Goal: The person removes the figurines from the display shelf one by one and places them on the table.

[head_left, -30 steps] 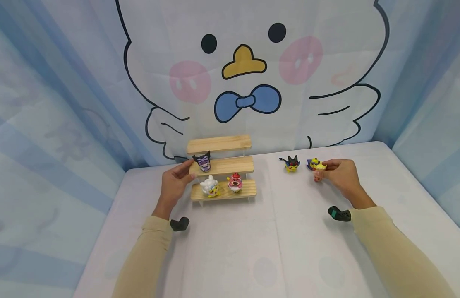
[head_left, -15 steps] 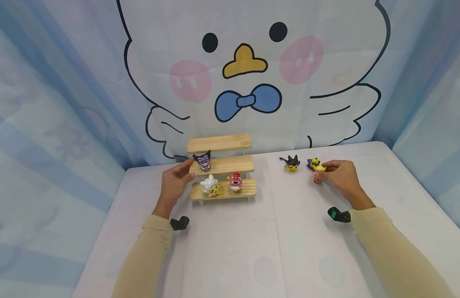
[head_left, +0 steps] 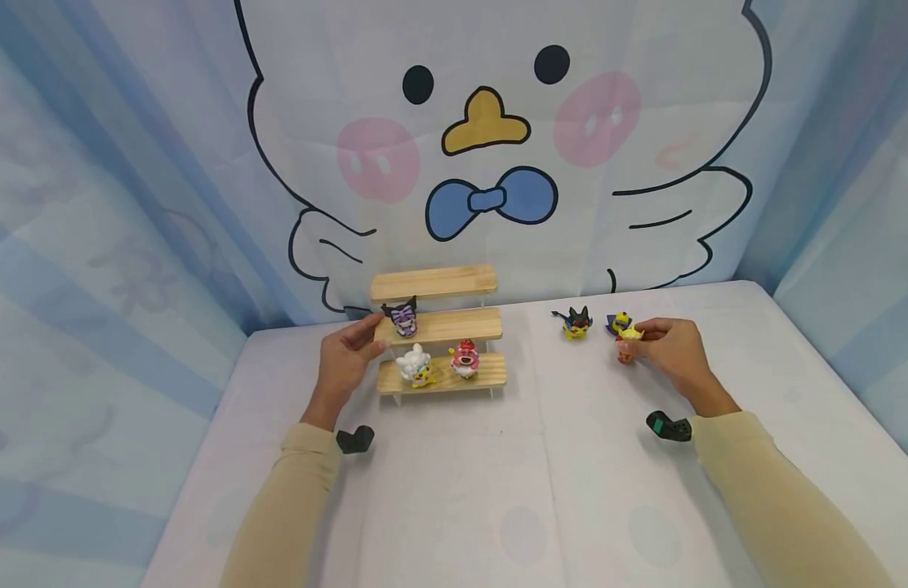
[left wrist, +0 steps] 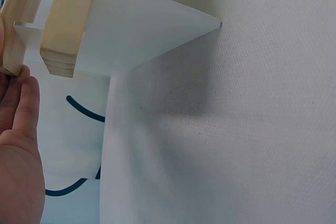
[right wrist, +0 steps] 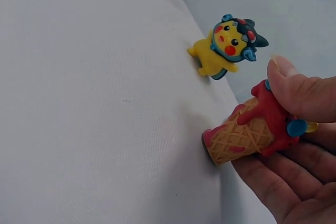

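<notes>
A three-tier wooden display stand (head_left: 461, 325) stands at the back left of the table. At the left end of its middle board my left hand (head_left: 341, 363) grips the wood between thumb and fingers. In the left wrist view those fingers lie against the end of a board (left wrist: 63, 30). A purple-and-black figurine (head_left: 404, 318) sits beside my fingertips on that middle board. My right hand (head_left: 670, 349) pinches a figurine shaped like a waffle cone with red dripping topping (right wrist: 252, 129). It is tilted, close over the table, and my thumb covers part of its top.
On the bottom board stand a white-and-yellow figurine (head_left: 416, 367) and a pink one (head_left: 465, 360). A yellow figurine with a dark hood (head_left: 576, 323) stands right of the stand. Behind the cone is a purple-and-yellow figurine (head_left: 617, 322). A printed curtain (head_left: 483, 253) hangs behind.
My right hand and the cone figurine have shifted very slightly lower in the head view. My left hand and the stand have kept their place.
</notes>
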Motion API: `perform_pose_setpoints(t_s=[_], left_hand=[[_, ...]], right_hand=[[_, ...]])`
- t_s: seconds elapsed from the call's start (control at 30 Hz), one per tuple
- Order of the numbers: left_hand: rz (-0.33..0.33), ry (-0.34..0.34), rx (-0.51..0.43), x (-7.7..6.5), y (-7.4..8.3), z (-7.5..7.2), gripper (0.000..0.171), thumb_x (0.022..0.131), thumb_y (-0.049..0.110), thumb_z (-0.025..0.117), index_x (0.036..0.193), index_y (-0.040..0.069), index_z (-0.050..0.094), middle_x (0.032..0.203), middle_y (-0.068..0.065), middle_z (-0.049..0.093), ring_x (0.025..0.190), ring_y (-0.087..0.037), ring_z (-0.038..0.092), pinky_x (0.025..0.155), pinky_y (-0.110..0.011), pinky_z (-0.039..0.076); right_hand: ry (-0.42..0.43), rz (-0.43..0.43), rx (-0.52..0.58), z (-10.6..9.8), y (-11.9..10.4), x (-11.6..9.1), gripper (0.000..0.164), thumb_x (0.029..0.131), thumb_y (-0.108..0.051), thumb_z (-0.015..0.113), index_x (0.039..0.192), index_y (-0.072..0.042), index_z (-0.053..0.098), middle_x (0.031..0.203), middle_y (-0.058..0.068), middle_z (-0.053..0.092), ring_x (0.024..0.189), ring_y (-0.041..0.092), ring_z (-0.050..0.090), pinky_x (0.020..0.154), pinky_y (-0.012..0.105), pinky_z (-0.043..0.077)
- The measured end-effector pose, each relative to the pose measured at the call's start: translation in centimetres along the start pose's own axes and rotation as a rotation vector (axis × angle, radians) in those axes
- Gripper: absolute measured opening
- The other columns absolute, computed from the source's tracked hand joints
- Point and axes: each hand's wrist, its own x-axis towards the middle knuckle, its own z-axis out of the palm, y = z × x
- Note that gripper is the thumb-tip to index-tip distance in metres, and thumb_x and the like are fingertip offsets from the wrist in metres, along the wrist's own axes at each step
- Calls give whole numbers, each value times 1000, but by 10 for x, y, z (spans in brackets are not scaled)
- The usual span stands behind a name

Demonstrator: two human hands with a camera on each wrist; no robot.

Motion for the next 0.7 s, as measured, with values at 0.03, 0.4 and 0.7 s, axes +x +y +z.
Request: perform_pose_setpoints(t_s=[0.03, 0.4, 0.7], left_hand=[[1, -2, 0, 0, 0, 0, 51, 95, -2, 72, 144, 11, 63, 152, -9, 60, 143, -24, 57, 105, -26, 56], [-1, -5, -1, -1, 3, -1, 50, 95, -1, 72, 143, 10, 63, 152, -10, 60, 142, -24, 57, 105, -25, 56], [-12, -6, -12, -2, 2, -1, 51, 95, -1, 72, 144, 11, 63, 152, -10, 60, 142, -24, 57, 105, -25, 56]], right_hand=[[0, -4, -4, 0, 0, 0, 55, 93, -24, 81, 135, 7, 62, 131, 30, 64, 116, 36, 58, 65, 4, 46], [-20, -42, -59, -4, -2, -5, 65, 93, -35, 80, 139, 7, 59, 137, 32, 63, 128, 44, 59, 107, 55, 55], [-20, -71, -81, -13, -8, -8, 59, 93, -36, 80, 136, 1, 63, 136, 28, 66, 127, 42, 61, 107, 56, 56]])
